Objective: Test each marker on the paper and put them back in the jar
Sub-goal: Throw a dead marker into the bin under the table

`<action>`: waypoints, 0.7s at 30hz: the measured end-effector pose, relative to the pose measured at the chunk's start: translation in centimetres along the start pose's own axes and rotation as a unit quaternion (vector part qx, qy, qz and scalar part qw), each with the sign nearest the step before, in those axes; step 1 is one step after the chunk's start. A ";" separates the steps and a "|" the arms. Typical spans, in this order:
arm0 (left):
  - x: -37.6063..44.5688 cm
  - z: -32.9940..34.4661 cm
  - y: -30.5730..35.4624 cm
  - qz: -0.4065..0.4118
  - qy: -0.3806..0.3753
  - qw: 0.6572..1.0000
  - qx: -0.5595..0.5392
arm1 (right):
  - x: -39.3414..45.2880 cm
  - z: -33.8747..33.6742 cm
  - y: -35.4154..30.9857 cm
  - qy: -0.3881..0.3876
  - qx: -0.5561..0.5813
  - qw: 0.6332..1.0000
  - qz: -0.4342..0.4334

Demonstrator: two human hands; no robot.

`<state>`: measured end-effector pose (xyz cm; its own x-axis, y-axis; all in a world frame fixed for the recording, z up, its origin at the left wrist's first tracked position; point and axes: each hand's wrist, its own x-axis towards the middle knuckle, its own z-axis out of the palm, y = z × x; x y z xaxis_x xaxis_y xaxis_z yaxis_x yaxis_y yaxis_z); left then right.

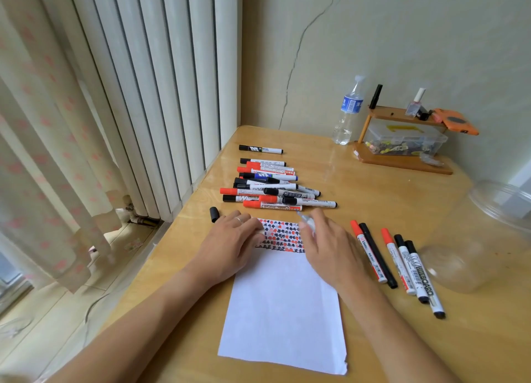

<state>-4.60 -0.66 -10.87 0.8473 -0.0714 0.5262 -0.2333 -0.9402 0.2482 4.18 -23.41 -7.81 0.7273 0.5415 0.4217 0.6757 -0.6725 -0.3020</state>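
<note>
A white paper sheet (283, 305) lies on the wooden table, its top band filled with red and black test marks (283, 234). My left hand (230, 244) rests flat on the sheet's upper left corner. My right hand (327, 247) grips a blurred marker (306, 220) over the marks. A loose black cap (214, 214) lies left of the paper. A pile of several markers (273, 188) sits beyond the sheet. Several more markers (399, 264) lie in a row to the right. A clear plastic jar (482, 239) lies on its side at the far right.
A water bottle (347, 112) stands at the back by the wall. A small wooden shelf (402, 141) holds a clear box, a nail polish bottle and an orange object. A radiator and curtain flank the table's left edge (184, 207).
</note>
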 end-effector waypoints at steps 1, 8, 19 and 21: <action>0.0 0.2 -0.2 -0.022 -0.003 1.000 0.012 | 0.1 -0.1 0.1 -0.005 0.022 1.000 0.020; 0.0 0.4 -0.4 -0.068 -0.080 0.994 -0.011 | -0.1 0.1 -0.4 0.040 0.262 0.962 0.066; 0.0 0.5 -0.4 -0.021 -0.141 0.990 -0.013 | 0.2 0.6 -0.6 -0.025 0.565 0.801 0.196; -0.2 0.5 -0.4 -0.039 -0.127 0.991 -0.006 | 0.2 1.2 -0.5 0.003 0.516 0.832 0.202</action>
<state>-4.41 -0.41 -11.43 0.9555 -0.0825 0.2831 -0.1673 -0.9422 0.2903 4.15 -22.36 -8.62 0.9213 0.3728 0.1110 0.1217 -0.0053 -0.9926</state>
